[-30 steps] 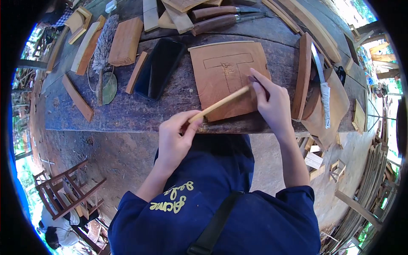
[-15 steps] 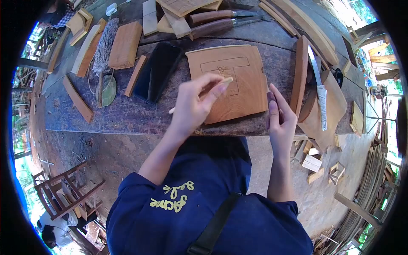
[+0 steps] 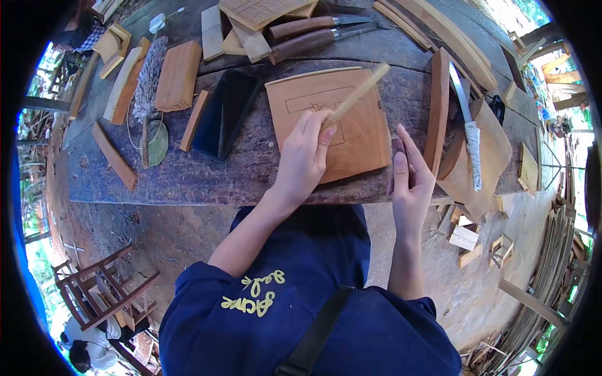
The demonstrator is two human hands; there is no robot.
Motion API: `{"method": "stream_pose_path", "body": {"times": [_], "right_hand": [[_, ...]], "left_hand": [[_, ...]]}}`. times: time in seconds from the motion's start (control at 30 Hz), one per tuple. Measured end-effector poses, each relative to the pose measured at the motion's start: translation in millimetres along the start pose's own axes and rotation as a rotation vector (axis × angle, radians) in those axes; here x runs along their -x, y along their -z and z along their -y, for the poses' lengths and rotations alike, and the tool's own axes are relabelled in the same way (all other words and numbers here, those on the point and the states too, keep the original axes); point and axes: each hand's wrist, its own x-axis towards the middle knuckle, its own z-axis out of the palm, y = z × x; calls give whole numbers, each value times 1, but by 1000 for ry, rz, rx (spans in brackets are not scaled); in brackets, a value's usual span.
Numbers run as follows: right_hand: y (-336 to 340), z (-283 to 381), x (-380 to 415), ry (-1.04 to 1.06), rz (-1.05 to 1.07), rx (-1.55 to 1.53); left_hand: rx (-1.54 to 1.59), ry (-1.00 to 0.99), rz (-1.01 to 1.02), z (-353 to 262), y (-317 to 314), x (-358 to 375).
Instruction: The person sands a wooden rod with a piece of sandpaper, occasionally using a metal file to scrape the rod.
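Note:
My left hand (image 3: 305, 152) is closed around a thin pale wooden stick (image 3: 360, 93), which points up and to the right across a wooden board. That board (image 3: 357, 147) lies on the bench in front of me, with a T-shaped outline drawn on its face and small carved marks partly behind the stick and my fingers. To the right of the board, my right hand (image 3: 411, 169) pinches a small dark flat piece (image 3: 395, 155) between thumb and fingers; I cannot tell what it is. Its index finger is stretched upward.
Left of the board lie a black phone (image 3: 227, 114), a wood block (image 3: 179, 76) and a grey feathery duster (image 3: 149, 78). Two wooden-handled knives (image 3: 304, 45) rest behind. At right are an upright wooden strip (image 3: 438, 113) and a blade with a wrapped handle (image 3: 473, 156).
My left hand has moved right and turned the stick, which now extends up and right over the board. My right hand stays nearly in place. The view has shifted slightly.

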Motion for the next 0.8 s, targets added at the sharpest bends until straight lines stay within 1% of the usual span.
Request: {"method": "stream_pose_path", "body": {"times": [0.03,0.07,0.1,0.13,0.17,0.2,0.23,0.27,0.3,0.33,0.37,0.4,0.43,0.47,0.5,0.57,0.6,0.67,0.73,0.8], "right_hand": [[0,-1,1,-11,-6,0],[1,-2,0,59,-37,88],[2,-2,-2,139,-65,174],[3,1,-3,139,-65,175],[4,6,-3,59,-62,180],[4,10,-3,-20,-58,184],[1,11,-3,-21,-58,183],[-5,13,-3,95,-48,240],[-8,13,-5,211,-37,297],[-10,11,-7,207,-36,297],[-11,8,-8,247,13,340],[-13,5,-11,288,63,383],[-17,1,-16,372,27,351],[-17,3,-19,368,31,350],[-16,8,-23,359,52,415],[-15,14,-29,303,91,520],[-17,13,-33,304,92,521],[-20,9,-39,437,106,522],[-24,7,-42,473,139,563],[-32,2,-46,508,174,601]], "left_hand": [[-88,-59,-46,-4,1,2],[-174,-114,-97,-9,2,6],[-172,-112,-95,-12,3,9],[-152,-57,-73,-15,4,14],[-133,-1,-51,-20,6,19],[-133,0,-51,-27,8,23],[-75,140,19,-36,11,28],[-17,281,89,-41,13,33],[-17,284,91,-39,12,39],[146,388,108,-35,10,46],[309,492,123,-31,9,52],[309,498,123,-30,10,56],[471,593,125,-28,11,61],[634,686,125,-28,12,64],[634,690,123,-33,15,66],[795,866,88,-46,21,66],[796,866,87,-46,21,68],[865,893,68,-44,24,74],[896,861,79,-37,29,82],[788,846,118,-33,32,88]]}}
